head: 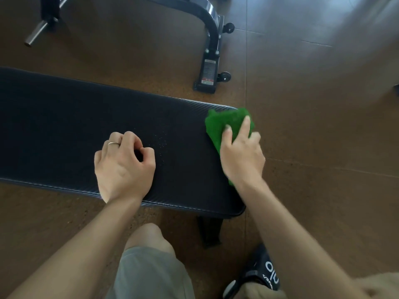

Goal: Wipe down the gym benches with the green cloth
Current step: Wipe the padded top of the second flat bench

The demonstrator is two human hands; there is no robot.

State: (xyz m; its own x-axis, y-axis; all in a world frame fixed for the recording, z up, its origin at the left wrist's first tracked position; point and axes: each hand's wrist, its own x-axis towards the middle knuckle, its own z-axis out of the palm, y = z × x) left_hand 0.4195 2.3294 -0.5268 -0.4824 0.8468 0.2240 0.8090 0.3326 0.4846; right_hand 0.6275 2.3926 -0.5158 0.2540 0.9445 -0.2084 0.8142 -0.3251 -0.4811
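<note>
Nearby: second bench frame [210,50] (wheeled) beyond black bench [64,117].

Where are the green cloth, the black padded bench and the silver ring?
green cloth [224,120], head view, on its bare upper fold.
black padded bench [64,126], head view, on the pad's top.
silver ring [113,143], head view, on the band.

Bright green cloth [224,124], black ribbed-weave bench pad [86,117], speckled brown floor [313,126], silver ring [114,143]
</note>
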